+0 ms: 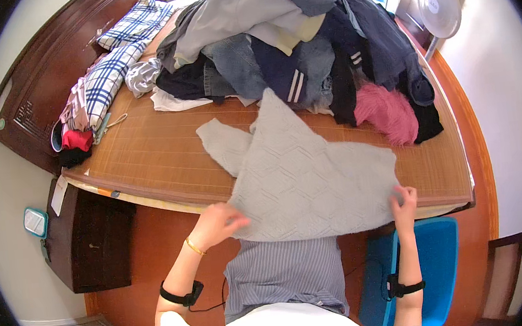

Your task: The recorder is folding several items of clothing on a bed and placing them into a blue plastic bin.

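A small mark sits at the center of the standing fan (439,7), too tiny to make out. Elsewhere in the bedroom, no words, numbers or signs can be read.

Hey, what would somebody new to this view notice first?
Probably the heap of clothes on the bed, with a fluffy pink piece at its right. Nearer, a pale knitted sweater spreads between the left hand and right hand. A bright blue bin stands at lower right.
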A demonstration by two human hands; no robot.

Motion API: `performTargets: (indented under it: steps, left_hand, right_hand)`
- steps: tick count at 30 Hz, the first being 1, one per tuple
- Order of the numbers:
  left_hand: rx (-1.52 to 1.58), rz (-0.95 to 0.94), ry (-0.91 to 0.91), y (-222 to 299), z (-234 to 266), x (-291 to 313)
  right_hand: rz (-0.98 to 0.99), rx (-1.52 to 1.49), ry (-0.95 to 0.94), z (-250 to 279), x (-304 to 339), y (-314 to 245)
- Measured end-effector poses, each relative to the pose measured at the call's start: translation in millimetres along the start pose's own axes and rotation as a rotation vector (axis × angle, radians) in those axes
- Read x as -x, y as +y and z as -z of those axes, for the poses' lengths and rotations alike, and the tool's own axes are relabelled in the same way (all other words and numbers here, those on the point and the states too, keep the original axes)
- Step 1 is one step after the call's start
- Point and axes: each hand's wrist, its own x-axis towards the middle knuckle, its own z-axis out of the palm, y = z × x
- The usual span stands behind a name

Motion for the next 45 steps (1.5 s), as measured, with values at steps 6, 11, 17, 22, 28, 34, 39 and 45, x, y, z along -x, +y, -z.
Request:
performTargets:
  steps: [6, 11, 17, 22, 28, 34, 39, 45]
  left_hand:
    - [0.158, 0.246, 0.489, -56, -17, -49]
    - [0.181, 0.406, 0.519, -69, -37, -79]
    - [0.340, 0.419, 0.475, -78, -39, -82]
    - [0.397, 0.453, 0.461, -78, -32, -74]
    - [0.485, 0.396, 0.498, -97, -33, -94]
    - [0.616, -0.069, 0.685, -44, 38, -162]
    - [0.405, -0.249, 0.669, 3, 90, -252]
    - [-0.204, -0.184, 0.825, -19, 69, -320]
  right_hand:
    - [0.112, -0.502, -0.276, -12, -68, -110]
    - [0.149, -0.740, -0.512, -107, -126, -197]
    - [0.273, -0.466, -0.341, -153, -136, -246]
    - [1.004, -0.565, -0.159, -68, -69, -247]
    - [1.150, -0.560, -0.532, -76, -10, -162]
    - [0.203, -0.732, -0.506, -93, 0, -152]
    - [0.507, -0.619, -0.176, -112, 10, -145]
    - [0.538, -0.625, -0.152, -109, 16, -145]
